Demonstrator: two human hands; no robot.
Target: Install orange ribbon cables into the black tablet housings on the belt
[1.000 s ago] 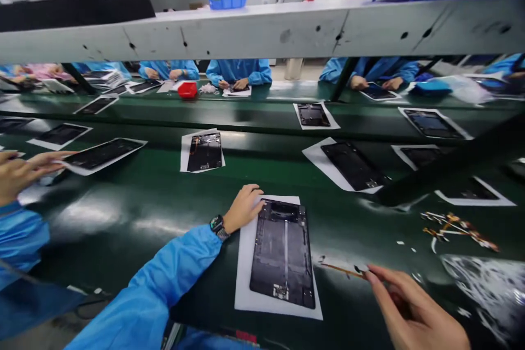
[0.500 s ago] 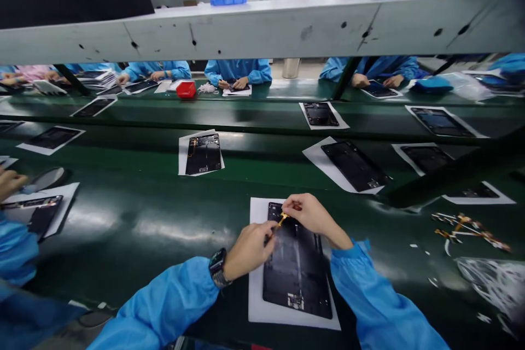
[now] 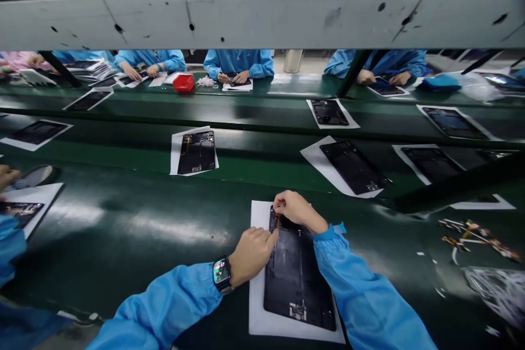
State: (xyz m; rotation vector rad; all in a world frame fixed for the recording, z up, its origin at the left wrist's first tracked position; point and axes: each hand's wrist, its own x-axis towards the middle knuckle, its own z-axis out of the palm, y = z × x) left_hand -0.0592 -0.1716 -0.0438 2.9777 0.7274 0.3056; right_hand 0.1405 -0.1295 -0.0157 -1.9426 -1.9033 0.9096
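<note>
On the green desk (image 3: 123,224), the right hand (image 3: 297,209) pinches a small orange strip (image 3: 278,222), half hidden by its fingers, at the top corner of a black panel (image 3: 299,279) on a white sheet (image 3: 256,306). The curled left hand (image 3: 252,254) touches the panel's edge; its grip I cannot tell.

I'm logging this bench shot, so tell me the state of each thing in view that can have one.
Paper: lying flat.
Tablet: open, insides showing, flat on the paper.
Right hand: closed, pinching.
Orange strip: pinched in the right hand at the tablet's top.
Left hand: curled, fingertip on the tablet's edge.
Watch: on the left wrist, screen lit.
</note>
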